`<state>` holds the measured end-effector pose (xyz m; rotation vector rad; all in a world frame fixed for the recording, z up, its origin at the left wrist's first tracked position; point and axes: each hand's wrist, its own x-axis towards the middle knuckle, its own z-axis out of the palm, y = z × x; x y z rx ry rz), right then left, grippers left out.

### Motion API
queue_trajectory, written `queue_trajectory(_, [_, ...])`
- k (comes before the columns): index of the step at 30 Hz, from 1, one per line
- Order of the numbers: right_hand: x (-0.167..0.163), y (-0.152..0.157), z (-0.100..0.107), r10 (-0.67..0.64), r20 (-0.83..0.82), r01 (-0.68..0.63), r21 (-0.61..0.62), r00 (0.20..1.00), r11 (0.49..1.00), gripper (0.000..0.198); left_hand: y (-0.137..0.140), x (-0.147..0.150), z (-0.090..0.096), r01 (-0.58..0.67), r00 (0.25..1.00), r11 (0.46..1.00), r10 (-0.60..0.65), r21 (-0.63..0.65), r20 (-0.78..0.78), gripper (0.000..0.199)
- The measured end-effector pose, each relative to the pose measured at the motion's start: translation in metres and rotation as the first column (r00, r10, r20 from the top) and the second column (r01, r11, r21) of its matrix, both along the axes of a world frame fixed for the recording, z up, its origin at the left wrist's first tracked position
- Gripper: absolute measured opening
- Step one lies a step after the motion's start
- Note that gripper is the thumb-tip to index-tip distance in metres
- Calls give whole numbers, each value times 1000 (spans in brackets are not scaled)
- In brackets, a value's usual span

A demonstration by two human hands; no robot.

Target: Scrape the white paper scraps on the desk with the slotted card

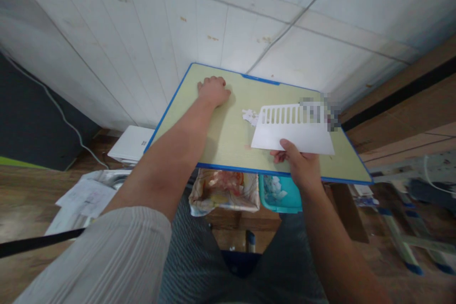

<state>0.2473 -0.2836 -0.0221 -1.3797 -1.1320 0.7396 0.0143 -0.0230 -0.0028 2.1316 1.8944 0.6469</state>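
Note:
My right hand (301, 164) grips a white paper sheet (292, 135) by its near edge, thumb on top and fingers underneath. A row of slots is cut along the sheet's far side. My left hand (213, 91) rests on the far left of the pale yellow table (228, 140); its fingers curl downward, and whatever is under them is hidden. Between the hands, just left of the sheet, lie small white paper scraps (250, 117). A pixelated patch covers the sheet's far right corner.
Below the table's blue front edge are a cloth-lined basket (224, 204) with plastic in it and a turquoise basket (283, 206) with white scraps. A white box (130, 142) and papers (85, 197) sit at left. A white panelled wall (142, 23) stands behind the table.

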Motion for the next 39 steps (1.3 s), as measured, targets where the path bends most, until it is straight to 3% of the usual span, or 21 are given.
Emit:
queue_trajectory(5, [-2,9,-7,68,-57,-69,-1,996,998,47,-62,-17,3,96,984,995,-101,-42,-147,60])
queue_trajectory(10, [-5,16,-13,128,-93,-127,19,987,992,48,-147,-53,-8,37,966,996,-56,-81,-252,71])
queue_trajectory(13, [-5,19,-14,164,-126,-165,8,978,986,42,-174,-63,-13,41,956,998,-55,-54,-289,71])
queue_trajectory(27, [-3,31,-10,182,-135,-187,-30,974,982,19,-168,-52,-7,-19,942,992,-26,-129,-334,87])
queue_trajectory(35, [0,24,-10,228,-135,-236,-44,964,971,29,-164,-53,-8,-17,940,990,-32,-139,-340,90])
queue_trajectory(39, [6,29,-10,153,-199,-161,-24,968,987,34,-168,-54,-7,-14,939,990,-35,-138,-343,88])
